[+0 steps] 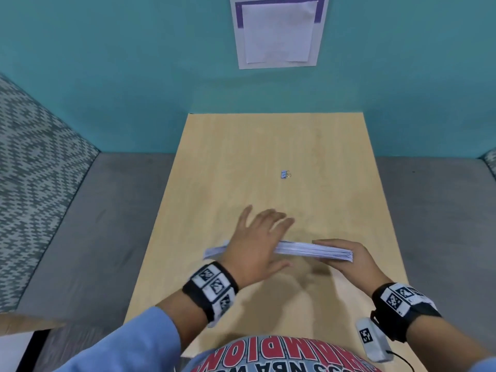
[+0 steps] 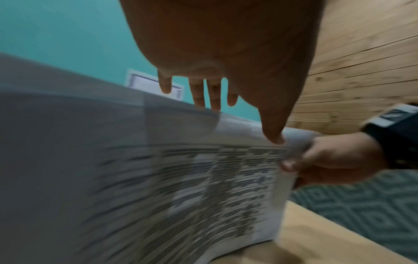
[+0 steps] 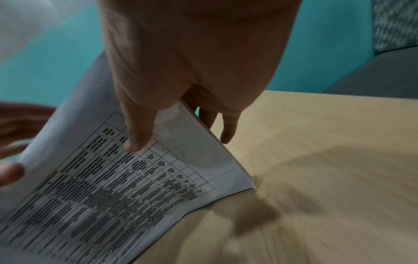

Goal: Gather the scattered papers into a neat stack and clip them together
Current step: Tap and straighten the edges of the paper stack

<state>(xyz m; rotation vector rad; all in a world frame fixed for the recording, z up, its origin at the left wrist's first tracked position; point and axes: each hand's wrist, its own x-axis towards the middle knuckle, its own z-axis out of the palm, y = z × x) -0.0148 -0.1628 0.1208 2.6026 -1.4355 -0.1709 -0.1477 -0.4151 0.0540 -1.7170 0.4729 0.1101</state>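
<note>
A stack of printed papers (image 1: 308,249) stands on its long edge just above the wooden table (image 1: 268,146), near the front. My right hand (image 1: 319,251) pinches its right end, thumb (image 3: 138,141) on the printed face and fingers behind. My left hand (image 1: 276,240) lies over the stack's left part with straight, spread fingers (image 2: 199,96), and its thumb tip (image 2: 274,138) touches the top sheet (image 2: 203,187). The left wrist view is motion-blurred. A small blue binder clip (image 1: 286,174) lies alone on the table, farther back.
The table butts against a teal wall (image 1: 134,89), where a white sheet with a purple border (image 1: 277,30) hangs. Grey upholstered seats (image 1: 94,224) flank the table on both sides. A patterned cushion (image 1: 35,157) rises at the left.
</note>
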